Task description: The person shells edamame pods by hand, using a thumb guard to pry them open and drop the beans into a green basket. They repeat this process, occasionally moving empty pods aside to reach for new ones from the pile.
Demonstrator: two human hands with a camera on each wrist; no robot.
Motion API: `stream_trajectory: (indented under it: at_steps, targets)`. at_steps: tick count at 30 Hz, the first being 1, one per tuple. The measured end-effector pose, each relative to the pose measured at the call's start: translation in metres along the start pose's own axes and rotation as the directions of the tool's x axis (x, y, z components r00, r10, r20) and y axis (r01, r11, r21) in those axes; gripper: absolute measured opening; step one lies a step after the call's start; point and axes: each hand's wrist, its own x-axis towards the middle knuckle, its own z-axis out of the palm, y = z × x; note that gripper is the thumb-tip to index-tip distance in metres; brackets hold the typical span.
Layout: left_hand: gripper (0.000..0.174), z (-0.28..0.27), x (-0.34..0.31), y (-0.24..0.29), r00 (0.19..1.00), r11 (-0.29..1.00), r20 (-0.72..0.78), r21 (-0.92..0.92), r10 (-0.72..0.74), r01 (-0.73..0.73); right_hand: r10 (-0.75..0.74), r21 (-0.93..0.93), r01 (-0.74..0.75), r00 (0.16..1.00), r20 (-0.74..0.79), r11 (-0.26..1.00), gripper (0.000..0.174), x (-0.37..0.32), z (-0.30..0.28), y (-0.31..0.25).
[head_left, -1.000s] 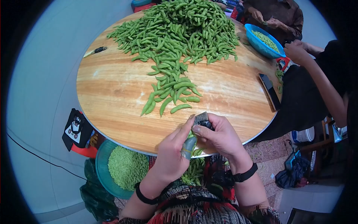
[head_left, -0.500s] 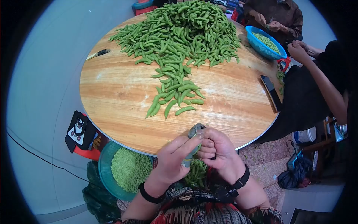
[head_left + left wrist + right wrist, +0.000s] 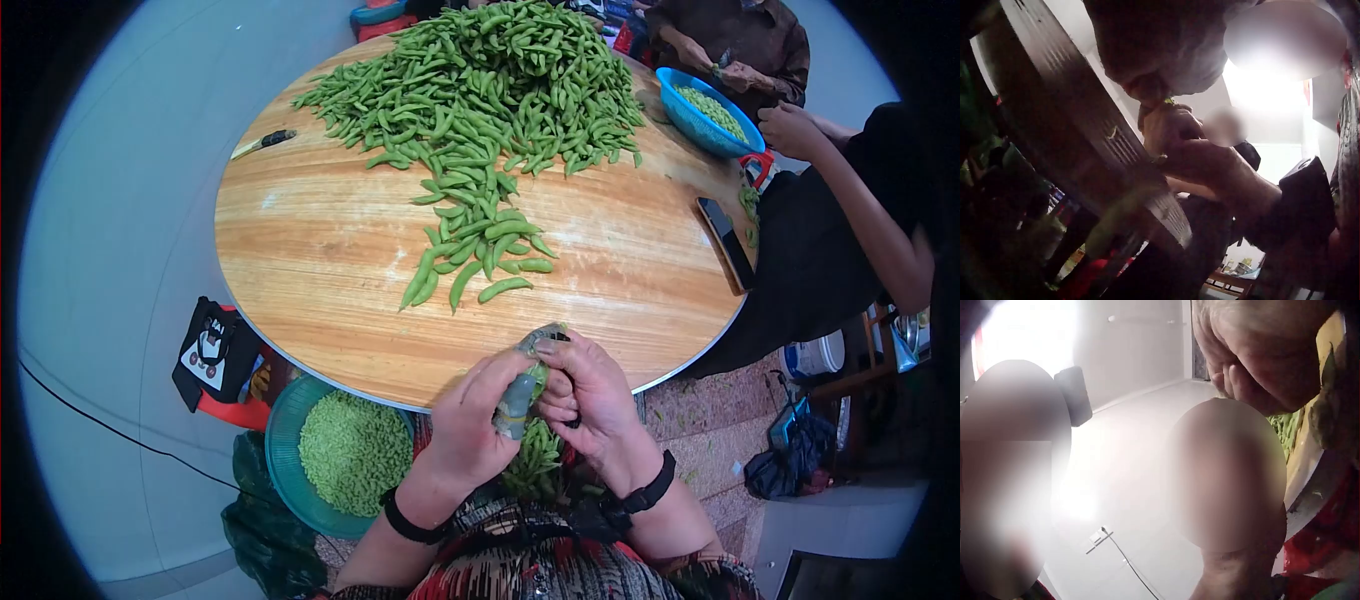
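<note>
Over the table's near edge, my left hand point(image 3: 462, 425) and right hand point(image 3: 602, 412) meet at the fingertips. Between them a green soybean pod point(image 3: 541, 376) is pinched, partly hidden by the fingers. Grey wrappings point(image 3: 514, 405) cover digits of the left hand. The right hand's thumb and forefinger grip the pod's upper end while its other fingers curl into the palm. In the left wrist view a bit of green point(image 3: 1169, 100) shows where the hands meet. Below the hands lies a heap of pods point(image 3: 535, 455) at my lap.
A large pile of soybean pods point(image 3: 500, 90) covers the far side of the round wooden table point(image 3: 320, 250), trailing toward me. A teal basket of shelled beans point(image 3: 285, 450) stands at lower left. A phone point(image 3: 727, 245) and blue basket point(image 3: 672, 85) lie right, near other people.
The right hand's fingers have curled in beside the left hand, and both hands stay together around the pod. The head view has shifted slightly. The pod pile looks the same.
</note>
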Motion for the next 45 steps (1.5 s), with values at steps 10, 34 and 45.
stream_trajectory:
  at_steps: [10, 34, 45]
  targets:
    - [0.025, -0.018, 0.000, -0.007, 0.948, 0.956, 0.197, -0.109, -0.248, 0.273, -0.176, -0.226, 0.148, 0.979, -0.107, 0.963, 0.006, 0.006, 0.008, 0.004]
    - [0.044, -0.039, -0.006, 0.031, 0.983, 0.893, 0.180, 0.435, 0.044, -0.119, -0.162, -0.886, 0.384, 0.887, 0.432, -0.261, 0.019, -0.008, 0.014, -0.028]
    - [0.020, -0.002, 0.013, 0.002, 0.758, 0.382, 0.264, -0.737, -0.596, 0.558, -0.079, -0.806, 0.318, 0.943, 0.323, 0.500, 0.015, -0.002, -0.016, -0.024]
